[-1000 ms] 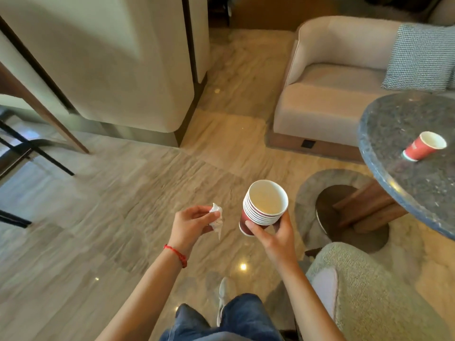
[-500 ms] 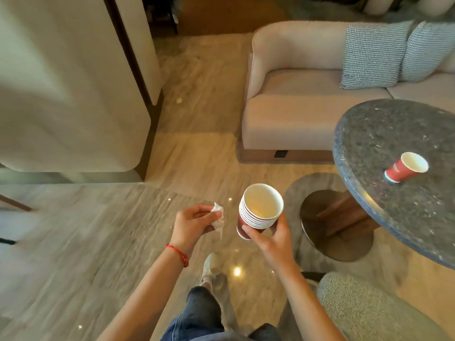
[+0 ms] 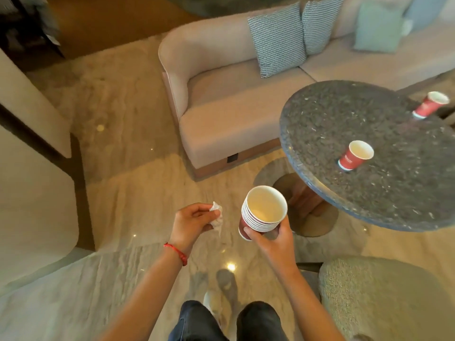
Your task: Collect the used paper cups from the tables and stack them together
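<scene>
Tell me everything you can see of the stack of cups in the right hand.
The stack of cups is a nest of red paper cups with white rolled rims, about seven rims showing, fanned slightly. The top cup's pale inside looks empty. The stack tilts a little toward the left, mouth facing up to the camera. The right hand grips it from below and behind, thumb across the red wall, over the floor beside the round table. Nothing else touches it.

I take this for a hotel or office lounge. A beige sofa (image 3: 234,99) with houndstooth cushions (image 3: 275,38) sits at twelve o'clock, a round dark stone table (image 3: 357,193) on a pedestal at two, a green boucle chair (image 3: 384,299) at four, all on polished marble floor (image 3: 123,193). Red paper cups (image 3: 354,155) stand on the table.
</scene>
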### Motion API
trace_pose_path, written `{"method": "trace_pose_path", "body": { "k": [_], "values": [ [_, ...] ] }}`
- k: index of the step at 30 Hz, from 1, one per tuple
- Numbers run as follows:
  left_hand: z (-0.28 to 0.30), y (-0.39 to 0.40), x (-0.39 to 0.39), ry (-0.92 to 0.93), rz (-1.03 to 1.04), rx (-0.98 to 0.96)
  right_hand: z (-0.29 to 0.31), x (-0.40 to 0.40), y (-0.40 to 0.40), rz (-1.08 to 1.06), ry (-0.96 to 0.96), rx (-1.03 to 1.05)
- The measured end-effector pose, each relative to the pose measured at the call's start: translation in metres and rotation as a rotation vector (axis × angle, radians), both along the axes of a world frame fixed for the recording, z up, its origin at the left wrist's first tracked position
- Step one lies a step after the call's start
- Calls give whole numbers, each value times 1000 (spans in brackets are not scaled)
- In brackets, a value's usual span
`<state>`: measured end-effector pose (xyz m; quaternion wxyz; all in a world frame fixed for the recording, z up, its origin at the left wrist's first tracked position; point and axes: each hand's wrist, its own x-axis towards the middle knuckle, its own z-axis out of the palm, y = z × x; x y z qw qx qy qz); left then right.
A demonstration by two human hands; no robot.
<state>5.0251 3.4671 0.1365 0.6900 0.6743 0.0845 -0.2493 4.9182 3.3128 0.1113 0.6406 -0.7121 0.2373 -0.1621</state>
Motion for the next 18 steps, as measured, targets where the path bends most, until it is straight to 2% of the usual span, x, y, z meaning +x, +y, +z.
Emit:
{"method": "trace_pose_path", "body": {
  "k": [11,18],
  "values": [
    [2,-143,40,18,-327,10,-1,-10,-92,-400,-5,-51],
    [2,-237,60,3,-468,2,-13,1,-175,-520,-30,-57]
  ]
}}
